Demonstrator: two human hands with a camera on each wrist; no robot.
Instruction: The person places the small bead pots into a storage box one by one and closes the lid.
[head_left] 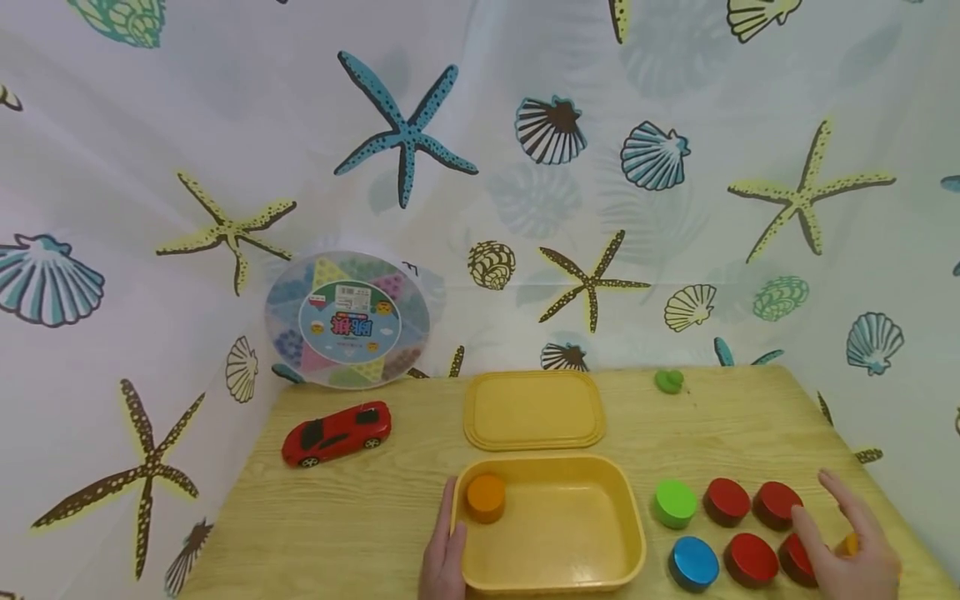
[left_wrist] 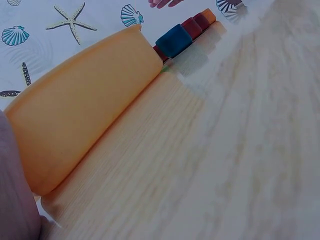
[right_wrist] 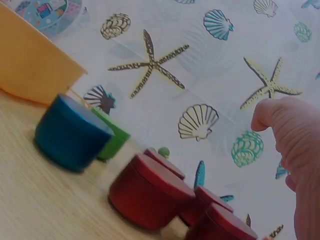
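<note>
A yellow rectangular plastic box [head_left: 551, 525] stands on the table, with one orange cylinder [head_left: 486, 497] in its far left corner. My left hand [head_left: 444, 542] rests against the box's left wall, fingers straight along the outside. To the right of the box stand a green cylinder [head_left: 675, 503], a blue cylinder [head_left: 693, 563] and several red cylinders [head_left: 751, 559]. My right hand [head_left: 855, 533] hovers over the right end of these rows, thumb and forefinger spread apart. Beneath it, another orange cylinder [head_left: 848, 546] is mostly hidden.
Behind the box lies a flat yellow lid [head_left: 534, 410]. A red toy car [head_left: 337, 434] sits at the back left, before a round board-game package [head_left: 347, 321] leaning on the patterned cloth [head_left: 480, 192]. A small green toy [head_left: 670, 382] is near the table's back edge.
</note>
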